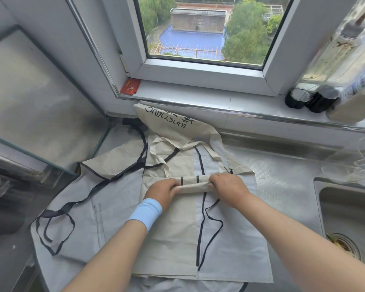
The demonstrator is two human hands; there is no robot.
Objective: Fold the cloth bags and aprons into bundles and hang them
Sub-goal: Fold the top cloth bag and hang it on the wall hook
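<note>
Your left hand [162,191] has its grip closed around the left end of a rolled band of cloth [195,183], fingers curled over the top and tucked under it. Your right hand [230,188] grips the right end the same way, knuckles up. A pale blue wristband [145,211] sits on your left wrist.

The roll is the far end of a beige cloth [171,239] that lies flat towards the near edge of the desk [282,175], in the middle of it. A thin black strap [200,228] runs down this cloth from the roll and loops just right of its centre. Under it, a grey apron [82,207] with black trim spreads to the left edge, its ties lying loose in loops.

Beyond the roll, a printed bag [167,116] with black lettering rests against the window sill [198,95] at the far edge, and its beige handles cross the cloth just ahead of your hands.

A sink [346,207] is set into the right edge, well apart from the cloth. Dark bottles [299,100] stand on the sill at the far right, and a red card [131,87] lies in the sill's left corner.
</note>
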